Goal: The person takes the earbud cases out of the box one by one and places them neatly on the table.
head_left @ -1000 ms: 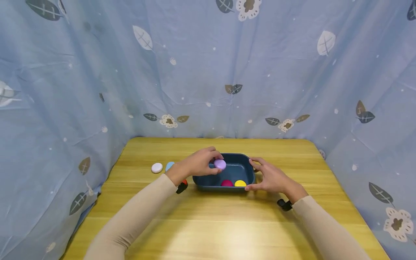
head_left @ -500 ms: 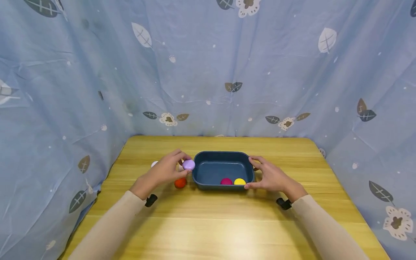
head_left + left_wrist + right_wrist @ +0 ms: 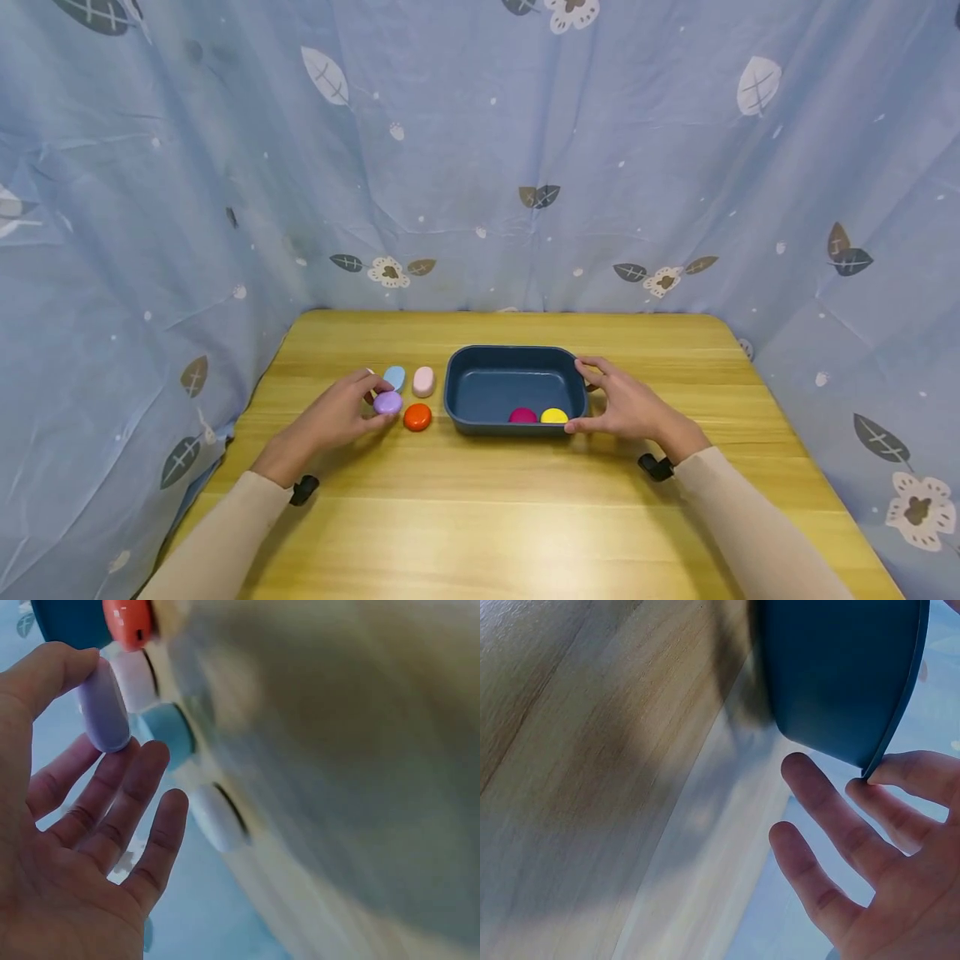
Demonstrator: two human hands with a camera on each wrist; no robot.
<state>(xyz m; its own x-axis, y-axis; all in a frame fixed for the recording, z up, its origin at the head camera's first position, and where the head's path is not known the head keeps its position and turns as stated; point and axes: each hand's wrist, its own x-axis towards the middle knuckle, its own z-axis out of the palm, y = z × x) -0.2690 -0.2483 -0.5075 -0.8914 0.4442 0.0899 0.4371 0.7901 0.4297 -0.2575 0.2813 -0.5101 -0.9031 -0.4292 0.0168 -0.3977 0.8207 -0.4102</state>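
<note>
My left hand point(image 3: 335, 414) pinches a glossy purple disc point(image 3: 387, 403) between thumb and fingertips, left of the box; the left wrist view shows the disc point(image 3: 103, 709) edge-on. Close around it on the table are an orange-red disc point(image 3: 417, 417), a light-blue piece point(image 3: 394, 378) and a pale pink oval piece point(image 3: 423, 382). A white piece point(image 3: 217, 817) lies behind the hand, almost wholly hidden in the head view. At the right end of a dark blue box point(image 3: 517, 354), my right hand point(image 3: 630, 404) holds the rim, thumb at the near corner, fingers at the far one.
Inside the box, along its near wall, are a magenta piece point(image 3: 522, 415) and a yellow piece point(image 3: 554, 416). The wooden table point(image 3: 480, 508) ends at the back against a blue patterned curtain point(image 3: 465, 167), which also hangs on both sides.
From over the box, my left hand has moved left and down with the purple disc to beside the other pieces, uncovering more of the box. My right hand has stayed at the rim.
</note>
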